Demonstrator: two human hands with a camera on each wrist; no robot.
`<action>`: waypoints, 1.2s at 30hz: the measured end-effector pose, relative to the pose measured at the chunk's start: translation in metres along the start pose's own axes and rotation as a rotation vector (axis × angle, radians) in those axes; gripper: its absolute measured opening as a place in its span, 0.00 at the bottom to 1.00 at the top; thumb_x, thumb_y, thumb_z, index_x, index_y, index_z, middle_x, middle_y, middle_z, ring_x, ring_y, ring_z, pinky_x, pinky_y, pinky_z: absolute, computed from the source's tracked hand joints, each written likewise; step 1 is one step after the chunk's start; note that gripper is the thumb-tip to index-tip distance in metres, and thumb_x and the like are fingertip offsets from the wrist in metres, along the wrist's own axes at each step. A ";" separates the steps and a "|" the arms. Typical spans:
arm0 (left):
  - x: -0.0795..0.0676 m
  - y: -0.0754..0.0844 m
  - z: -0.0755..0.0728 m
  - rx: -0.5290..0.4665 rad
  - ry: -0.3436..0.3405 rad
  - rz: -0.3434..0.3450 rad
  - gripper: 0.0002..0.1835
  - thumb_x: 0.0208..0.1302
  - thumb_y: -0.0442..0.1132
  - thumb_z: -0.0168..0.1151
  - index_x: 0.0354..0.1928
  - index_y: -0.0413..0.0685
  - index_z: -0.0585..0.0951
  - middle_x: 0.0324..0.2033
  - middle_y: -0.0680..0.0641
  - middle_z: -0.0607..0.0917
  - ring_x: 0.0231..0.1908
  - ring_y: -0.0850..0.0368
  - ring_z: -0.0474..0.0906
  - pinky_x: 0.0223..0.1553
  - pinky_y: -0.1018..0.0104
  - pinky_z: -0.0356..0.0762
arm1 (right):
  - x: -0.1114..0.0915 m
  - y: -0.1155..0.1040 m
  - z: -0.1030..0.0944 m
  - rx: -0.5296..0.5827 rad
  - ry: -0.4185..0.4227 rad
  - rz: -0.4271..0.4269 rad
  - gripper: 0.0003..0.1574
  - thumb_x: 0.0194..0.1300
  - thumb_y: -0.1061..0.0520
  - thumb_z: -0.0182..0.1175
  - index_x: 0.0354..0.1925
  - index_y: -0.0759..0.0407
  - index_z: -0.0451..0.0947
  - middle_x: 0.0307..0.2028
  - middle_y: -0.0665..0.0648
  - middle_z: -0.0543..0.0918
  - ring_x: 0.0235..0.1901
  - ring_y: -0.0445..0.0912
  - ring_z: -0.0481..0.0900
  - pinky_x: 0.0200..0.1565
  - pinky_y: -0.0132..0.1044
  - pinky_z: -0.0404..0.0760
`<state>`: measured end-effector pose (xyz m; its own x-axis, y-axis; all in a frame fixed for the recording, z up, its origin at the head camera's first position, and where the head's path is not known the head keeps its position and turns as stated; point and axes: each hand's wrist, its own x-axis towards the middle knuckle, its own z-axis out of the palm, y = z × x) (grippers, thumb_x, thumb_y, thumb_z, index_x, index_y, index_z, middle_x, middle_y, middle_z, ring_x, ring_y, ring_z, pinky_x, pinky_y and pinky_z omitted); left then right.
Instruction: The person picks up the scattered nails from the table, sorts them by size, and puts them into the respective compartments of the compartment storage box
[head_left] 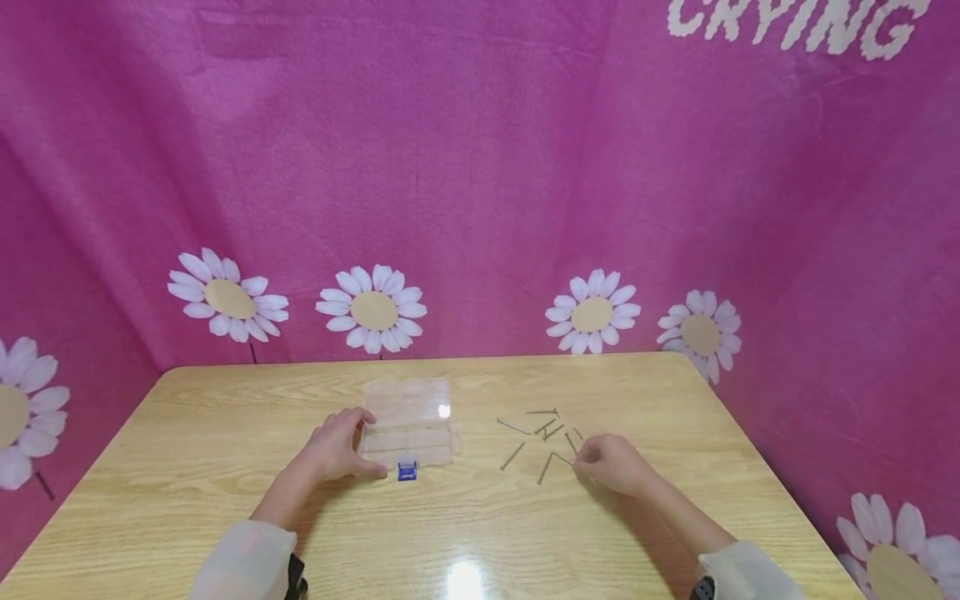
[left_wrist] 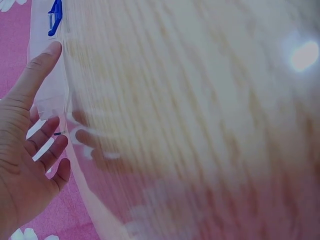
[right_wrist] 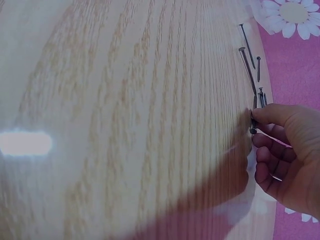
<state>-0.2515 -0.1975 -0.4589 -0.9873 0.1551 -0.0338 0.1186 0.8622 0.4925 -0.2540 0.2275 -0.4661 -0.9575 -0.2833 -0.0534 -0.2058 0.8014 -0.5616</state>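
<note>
A clear plastic box (head_left: 431, 450) lies on the table with its lid (head_left: 405, 398) folded back and a blue latch (head_left: 407, 472) at its front edge. My left hand (head_left: 337, 446) holds the box at its left side, thumb on the front edge near the latch and fingers farther back. To the right, several metal nails (head_left: 513, 456) are scattered. My right hand (head_left: 617, 465) is at the near right of these nails. In the right wrist view, its thumb and index finger pinch a nail (right_wrist: 253, 131) by the table surface, its head showing between them.
The wooden table (head_left: 465, 533) has a glossy top with a bright reflection near the front. A pink curtain (head_left: 480, 167) with white daisies hangs behind it and along both sides. Bare tabletop separates the box from the nails.
</note>
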 end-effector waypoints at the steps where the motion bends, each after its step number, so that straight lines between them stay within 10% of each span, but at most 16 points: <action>1: 0.000 0.000 0.000 -0.002 0.001 -0.001 0.45 0.31 0.57 0.79 0.52 0.44 0.72 0.39 0.47 0.75 0.42 0.51 0.68 0.47 0.52 0.66 | 0.000 0.000 0.000 -0.001 0.001 0.002 0.04 0.55 0.58 0.63 0.25 0.56 0.79 0.22 0.48 0.79 0.25 0.40 0.73 0.35 0.37 0.74; 36: -0.001 -0.001 -0.001 -0.006 0.012 0.022 0.43 0.30 0.57 0.79 0.50 0.45 0.73 0.40 0.47 0.77 0.44 0.50 0.69 0.49 0.50 0.64 | 0.011 -0.033 -0.006 -0.033 0.024 -0.072 0.04 0.56 0.57 0.63 0.27 0.56 0.80 0.27 0.48 0.79 0.31 0.41 0.73 0.37 0.39 0.74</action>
<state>-0.2510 -0.1985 -0.4583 -0.9857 0.1679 -0.0125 0.1395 0.8560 0.4979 -0.2591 0.2008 -0.4427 -0.9446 -0.3283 0.0058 -0.2802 0.7967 -0.5355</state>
